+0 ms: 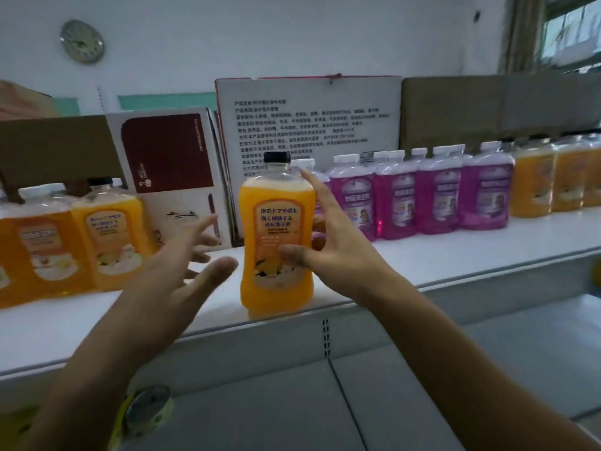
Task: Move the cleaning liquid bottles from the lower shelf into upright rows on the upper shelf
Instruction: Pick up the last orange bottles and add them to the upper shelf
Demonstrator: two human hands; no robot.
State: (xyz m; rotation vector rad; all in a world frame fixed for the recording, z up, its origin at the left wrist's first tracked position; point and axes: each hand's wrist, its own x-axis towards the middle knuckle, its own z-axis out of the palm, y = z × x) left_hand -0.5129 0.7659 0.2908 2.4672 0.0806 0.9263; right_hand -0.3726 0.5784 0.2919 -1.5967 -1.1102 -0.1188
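Note:
An orange cleaning liquid bottle [276,229] with a black cap stands upright at the front edge of the white upper shelf [455,255]. My right hand [338,249] is at its right side, fingers spread and straight, the thumb lying against the label. Just left of the bottle, my left hand [175,271] is open and not touching it. Two more orange bottles [104,236] stand at the left. To the right, a row of purple bottles [435,196] runs on into further orange bottles [533,187]. A yellow bottle [146,411] lies on the lower shelf [422,385], partly hidden by my left arm.
Behind the bottles, cardboard boxes line the back of the upper shelf: a white and maroon one [169,170], a printed white one [309,125] and a brown one [487,109]. A round clock [83,40] hangs on the wall.

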